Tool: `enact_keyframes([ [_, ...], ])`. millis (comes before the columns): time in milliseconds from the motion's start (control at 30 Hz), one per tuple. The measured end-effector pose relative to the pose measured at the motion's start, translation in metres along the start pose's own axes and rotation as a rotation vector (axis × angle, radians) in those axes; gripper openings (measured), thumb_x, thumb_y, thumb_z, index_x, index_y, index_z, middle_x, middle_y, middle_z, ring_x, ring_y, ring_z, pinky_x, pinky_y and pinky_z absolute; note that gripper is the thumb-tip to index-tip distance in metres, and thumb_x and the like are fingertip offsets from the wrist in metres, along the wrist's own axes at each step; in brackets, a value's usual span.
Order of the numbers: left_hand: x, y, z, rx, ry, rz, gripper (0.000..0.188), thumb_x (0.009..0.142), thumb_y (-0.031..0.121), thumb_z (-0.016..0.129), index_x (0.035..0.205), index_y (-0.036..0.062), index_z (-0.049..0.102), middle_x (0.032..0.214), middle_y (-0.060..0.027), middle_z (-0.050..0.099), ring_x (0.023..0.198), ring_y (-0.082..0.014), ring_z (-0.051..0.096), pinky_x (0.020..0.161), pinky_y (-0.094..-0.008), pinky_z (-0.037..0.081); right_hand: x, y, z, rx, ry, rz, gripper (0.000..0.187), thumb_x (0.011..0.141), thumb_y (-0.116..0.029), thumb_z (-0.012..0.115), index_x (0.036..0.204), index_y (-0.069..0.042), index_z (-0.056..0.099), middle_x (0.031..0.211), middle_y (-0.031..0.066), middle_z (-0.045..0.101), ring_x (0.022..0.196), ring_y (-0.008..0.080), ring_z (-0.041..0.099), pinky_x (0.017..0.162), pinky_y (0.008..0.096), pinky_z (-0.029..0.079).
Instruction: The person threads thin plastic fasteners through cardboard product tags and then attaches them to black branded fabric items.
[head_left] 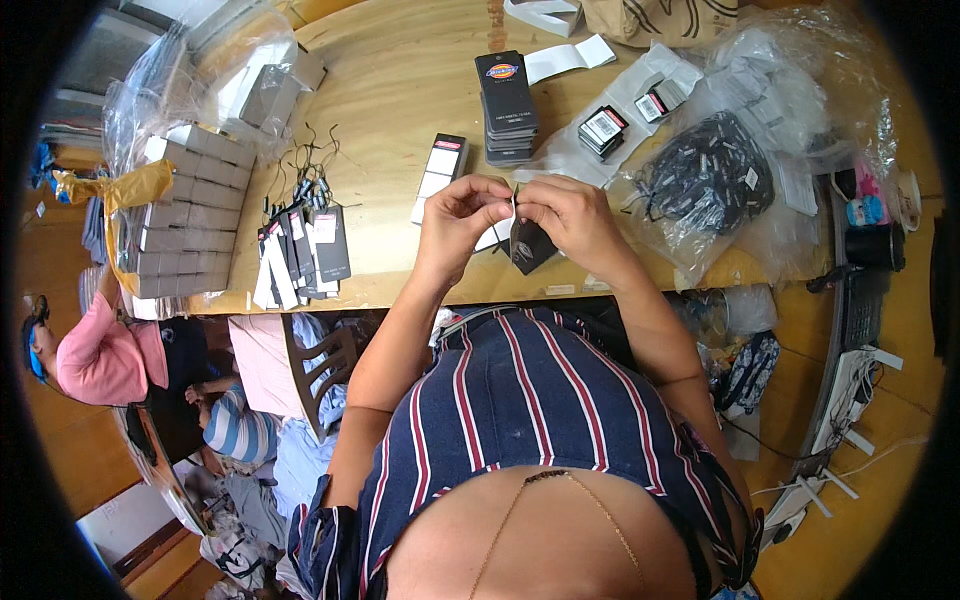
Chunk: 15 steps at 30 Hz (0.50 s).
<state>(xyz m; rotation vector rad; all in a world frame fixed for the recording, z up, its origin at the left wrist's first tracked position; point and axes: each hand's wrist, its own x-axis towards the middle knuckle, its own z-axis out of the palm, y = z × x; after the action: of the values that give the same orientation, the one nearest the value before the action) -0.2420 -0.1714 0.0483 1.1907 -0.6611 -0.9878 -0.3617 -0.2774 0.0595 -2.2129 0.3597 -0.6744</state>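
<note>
Left hand (457,222) and right hand (572,218) both pinch a dark tag (532,250) nearside of the card stack (508,105); corded tags (330,255) lie left of that stack.

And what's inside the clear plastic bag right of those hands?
Through the clear bag shows a heap of dark, cord-like pieces with small pale bits; whatever lies beneath the heap is covered.

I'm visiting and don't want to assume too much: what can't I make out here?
All in head view:
Black tag: upper part, covered by the right hand.
Left hand: whether it holds anything, hidden by its own fingers.
Brown bag: far part, cut off by the top edge.
Black pieces: too small, under glossy plastic.
</note>
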Motion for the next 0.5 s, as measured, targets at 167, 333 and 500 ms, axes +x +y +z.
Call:
enact_keyframes([
  [167,0.002,-0.013,0.000,-0.284,0.027,-0.082,0.009,0.076,0.006,0.057,0.082,-0.0001,0.054,0.078,-0.0044,0.055,0.069,-0.0091,0.050,0.064,-0.0209,0.040,0.003,0.008,0.002,0.035,0.000,-0.128,0.018,0.068,-0.019,0.061,0.071,-0.004,0.052,0.069,0.0086,0.054,0.069,0.0278,0.052,0.059,0.0364,0.039],
  [333,-0.008,-0.010,0.001,0.017,0.158,0.213,0.010,0.085,0.011,0.044,0.080,0.0023,0.044,0.086,-0.0124,0.057,0.074,-0.0133,0.053,0.066,-0.0225,0.040,0.002,0.027,0.002,0.012,-0.061,-0.237,0.025,0.064,-0.022,0.065,0.074,-0.003,0.052,0.075,0.0080,0.054,0.075,0.0280,0.051,0.069,0.0355,0.038],
  [500,-0.022,0.004,-0.008,-0.077,0.194,0.318,0.014,0.086,0.018,0.043,0.089,0.0063,0.037,0.080,-0.0156,0.057,0.072,-0.0209,0.057,0.065,-0.0274,0.044,-0.006,0.030,0.005,0.594,-0.437,0.142,0.034,0.068,-0.006,0.062,0.098,-0.001,0.048,0.087,0.0035,0.050,0.083,0.0113,0.046,0.079,0.0269,0.037],
])
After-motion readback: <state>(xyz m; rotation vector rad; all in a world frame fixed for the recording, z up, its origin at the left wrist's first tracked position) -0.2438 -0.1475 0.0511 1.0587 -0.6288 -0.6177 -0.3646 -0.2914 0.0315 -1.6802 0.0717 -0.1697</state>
